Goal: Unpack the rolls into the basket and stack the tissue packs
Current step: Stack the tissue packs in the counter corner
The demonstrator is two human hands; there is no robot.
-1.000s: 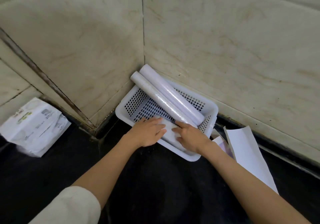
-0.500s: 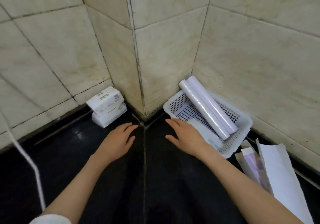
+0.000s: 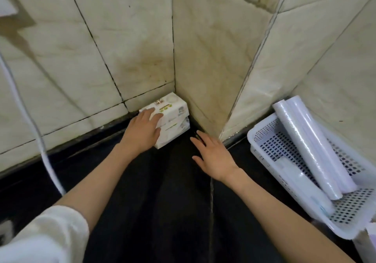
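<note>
Two white tissue packs point(image 3: 174, 118) lie stacked in the corner where the tiled walls meet the black counter. My left hand point(image 3: 142, 130) rests on the stack's near left side, fingers over the top pack, thumb against its front. My right hand point(image 3: 213, 155) hovers open above the counter, a little right of the stack, holding nothing. At the right, a white perforated basket point(image 3: 262, 140) holds two long white rolls point(image 3: 309, 146) leaning on its far rim and a third roll point(image 3: 301, 183) lying flat inside.
A white cable point(image 3: 30, 120) hangs down the left wall onto the counter. Beige tiled walls close in behind and on both sides. White paper wrapping point(image 3: 366, 246) lies at the bottom right, beside the basket.
The view has swung left. My left hand moved forward from the counter onto the tissue packs. My right hand left the basket's edge and came towards the corner.
</note>
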